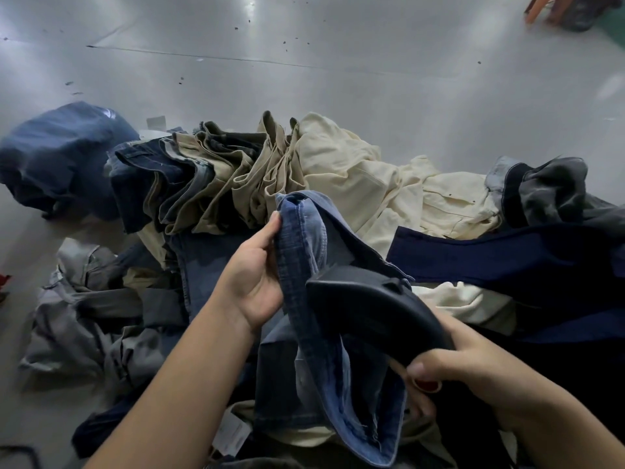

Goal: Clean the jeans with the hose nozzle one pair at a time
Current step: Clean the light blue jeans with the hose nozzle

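A pair of faded blue jeans (304, 252) is lifted above a pile of garments in the lower middle. My left hand (257, 275) grips its upper edge, thumb along the seam. My right hand (449, 370) grips the handle of a black hose nozzle (375, 306), thumb near a red trigger. The nozzle's wide mouth sits against the blue jeans' inner side. The lower leg of the jeans hangs down with its lighter inside showing.
Folded khaki and dark denim trousers (209, 177) are stacked behind. Cream garments (365, 170) lie at the middle right, navy cloth (507, 258) at the right, grey trousers (101, 316) at the left. A blue bundle (57, 157) sits on the grey floor (304, 45).
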`<state>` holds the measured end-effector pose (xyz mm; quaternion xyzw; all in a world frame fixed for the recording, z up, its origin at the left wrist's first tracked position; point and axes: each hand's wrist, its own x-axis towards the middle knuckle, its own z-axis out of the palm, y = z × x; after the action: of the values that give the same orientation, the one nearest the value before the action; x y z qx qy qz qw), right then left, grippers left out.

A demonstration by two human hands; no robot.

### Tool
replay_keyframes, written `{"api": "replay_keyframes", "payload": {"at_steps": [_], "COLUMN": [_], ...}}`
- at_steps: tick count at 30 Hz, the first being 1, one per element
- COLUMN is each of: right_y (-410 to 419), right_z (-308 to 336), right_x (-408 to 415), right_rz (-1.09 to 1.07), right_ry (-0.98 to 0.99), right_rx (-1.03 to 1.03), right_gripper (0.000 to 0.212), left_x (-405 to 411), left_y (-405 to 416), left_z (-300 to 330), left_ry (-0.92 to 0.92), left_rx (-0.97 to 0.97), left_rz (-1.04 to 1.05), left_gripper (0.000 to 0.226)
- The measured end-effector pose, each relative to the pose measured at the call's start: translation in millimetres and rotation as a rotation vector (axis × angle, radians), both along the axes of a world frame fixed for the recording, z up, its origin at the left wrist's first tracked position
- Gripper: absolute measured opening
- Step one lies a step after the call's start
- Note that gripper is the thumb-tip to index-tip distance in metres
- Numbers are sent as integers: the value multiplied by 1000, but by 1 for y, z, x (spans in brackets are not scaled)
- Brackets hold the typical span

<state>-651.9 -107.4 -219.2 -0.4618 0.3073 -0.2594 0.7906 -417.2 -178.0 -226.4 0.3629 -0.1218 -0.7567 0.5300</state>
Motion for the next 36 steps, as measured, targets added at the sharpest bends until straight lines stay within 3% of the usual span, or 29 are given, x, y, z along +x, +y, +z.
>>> {"api": "replay_keyframes", "payload": {"at_steps": [11, 15, 19, 21, 23, 24, 28, 32, 35, 36], "right_y": [-13, -20, -25, -23, -23, -23, -22, -19, -17, -16], "right_z": [15, 16, 12, 10, 9, 9, 9, 6, 5, 4], "right_x": [5, 9, 6, 4, 3, 2, -1, -7, -8, -9], "right_rz": [-142, -243, -419, -455, -463, -459, -426, -436, -420, -425], "right_ry": [-15, -12, -41, -45, -60, -61, -52, -10, 14, 23], "right_rx": [33, -42, -88, -90, -90, -89, -100, -125, -139, -133], "right_gripper": [50, 49, 48, 46, 44, 44, 46, 51, 59, 57], "left_x": [-24, -31, -1, 1, -16, -24, -13, -28, -28, -28], "left_y": [6, 9, 0, 9, 20, 21, 10, 29, 18, 15], "left_z": [-3, -6, 1, -7, -27, -30, -27, -34, -38, -42], "left_ry": [-113, -219, 2, -185, -473, -514, -222, -369, -267, -309], "left_rx": [12, 9, -149, -150, 6, 66, -19, 7, -22, -16], "left_rz": [28, -48, 64, 48, -19, -42, 42, -37, 70, 71], "left_gripper": [33, 27, 34, 35, 35, 32, 36, 27, 41, 41]}}
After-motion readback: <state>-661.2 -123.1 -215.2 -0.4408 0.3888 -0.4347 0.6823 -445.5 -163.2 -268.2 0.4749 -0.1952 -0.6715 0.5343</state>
